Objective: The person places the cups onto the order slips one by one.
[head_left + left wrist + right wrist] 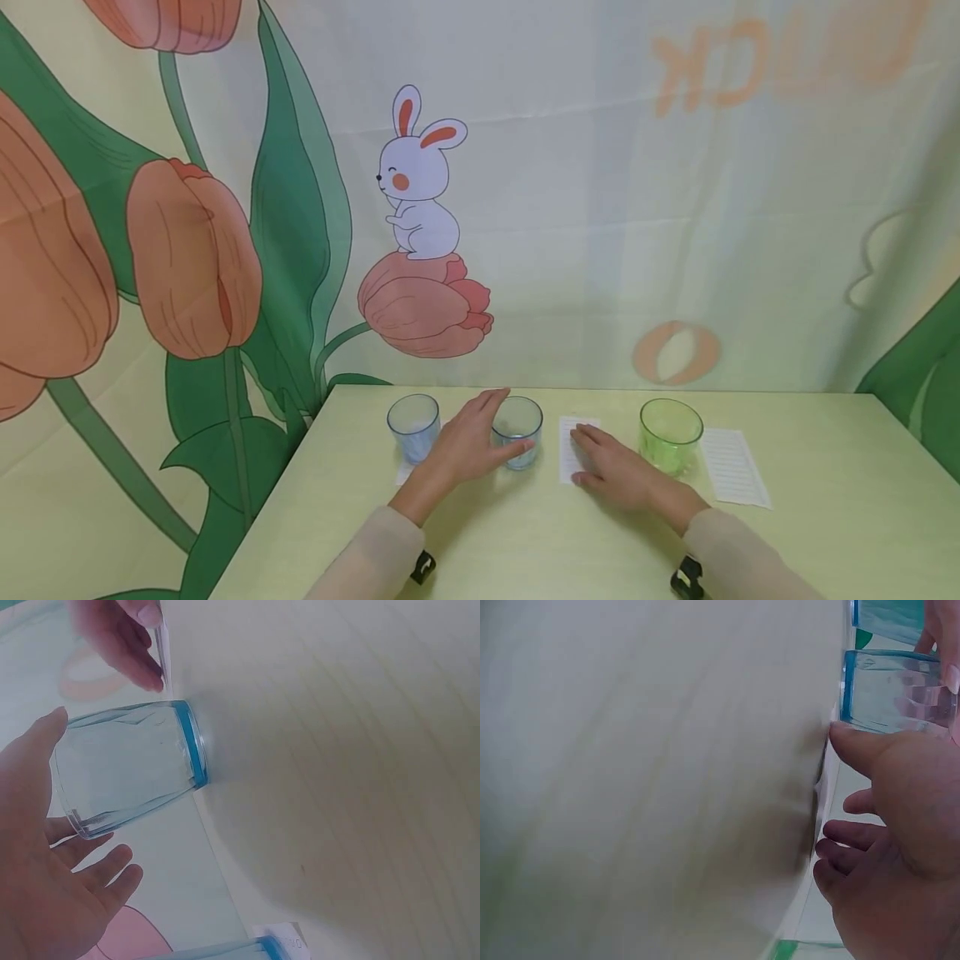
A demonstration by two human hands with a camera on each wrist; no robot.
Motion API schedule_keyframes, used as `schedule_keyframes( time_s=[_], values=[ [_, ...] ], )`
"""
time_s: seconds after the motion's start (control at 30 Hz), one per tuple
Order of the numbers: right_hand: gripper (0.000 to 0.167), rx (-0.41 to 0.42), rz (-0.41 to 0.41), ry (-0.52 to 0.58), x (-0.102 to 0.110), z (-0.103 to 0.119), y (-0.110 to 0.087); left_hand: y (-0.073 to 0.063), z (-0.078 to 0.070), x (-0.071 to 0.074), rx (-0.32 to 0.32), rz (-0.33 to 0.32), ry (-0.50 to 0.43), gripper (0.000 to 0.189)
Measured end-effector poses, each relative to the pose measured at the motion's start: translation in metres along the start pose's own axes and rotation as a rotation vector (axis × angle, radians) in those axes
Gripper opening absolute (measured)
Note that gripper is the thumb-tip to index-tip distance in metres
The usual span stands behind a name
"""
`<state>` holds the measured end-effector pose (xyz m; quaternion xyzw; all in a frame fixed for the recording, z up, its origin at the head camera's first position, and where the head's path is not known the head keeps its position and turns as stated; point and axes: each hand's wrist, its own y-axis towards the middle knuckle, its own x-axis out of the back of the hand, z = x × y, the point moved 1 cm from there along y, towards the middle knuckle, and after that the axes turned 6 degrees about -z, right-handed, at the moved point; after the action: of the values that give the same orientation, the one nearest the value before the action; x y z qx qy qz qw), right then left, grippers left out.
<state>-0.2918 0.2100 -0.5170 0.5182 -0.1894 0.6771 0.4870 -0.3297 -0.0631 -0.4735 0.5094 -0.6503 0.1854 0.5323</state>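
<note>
In the head view my left hand is spread round the rim of the middle blue glass, which stands upright on the table. The left wrist view has the thumb and fingers on either side of this glass, loosely spread rather than closed on it. My right hand rests over a white paper slip, its fingers pointing left. Seen from the right wrist, its thumb and fingers are extended low by the paper; exact contact is partly hidden.
Another blue glass stands at the left, on a paper slip mostly hidden. A green glass is behind the right hand, beside a lined paper slip. A printed curtain hangs behind the table.
</note>
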Motion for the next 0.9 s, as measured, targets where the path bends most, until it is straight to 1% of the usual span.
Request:
schedule_keyframes(
  time_s=[0.1,0.27,0.3,0.37,0.47,0.57,0.7,0.9],
  values=[
    [0.07,-0.015,0.015,0.021,0.0,0.002,0.002,0.002,-0.001,-0.001,0.003,0.001,-0.004,0.096],
    [0.072,0.005,0.032,0.018,0.0,0.005,0.005,0.006,-0.003,-0.003,0.007,0.008,-0.011,0.097],
    [0.072,0.006,0.034,0.013,0.0,0.006,0.005,0.006,-0.004,-0.003,0.01,0.009,-0.027,0.097],
    [0.073,-0.016,0.04,0.01,0.002,0.005,0.006,0.007,-0.004,-0.004,0.028,0.009,-0.089,0.097],
    [0.073,-0.051,0.039,0.007,0.006,0.004,0.005,0.007,-0.002,-0.005,0.068,-0.002,-0.218,0.096],
    [0.072,-0.073,0.048,0.006,0.01,0.002,0.004,0.005,-0.001,-0.003,0.1,-0.012,-0.321,0.094],
    [0.07,-0.085,0.074,-0.003,0.009,-0.001,0.001,0.003,-0.001,0.0,0.103,-0.008,-0.371,0.092],
    [0.07,-0.098,0.083,0.0,0.01,-0.004,-0.008,0.004,-0.001,0.001,0.095,0.002,-0.395,0.09]
  ],
)
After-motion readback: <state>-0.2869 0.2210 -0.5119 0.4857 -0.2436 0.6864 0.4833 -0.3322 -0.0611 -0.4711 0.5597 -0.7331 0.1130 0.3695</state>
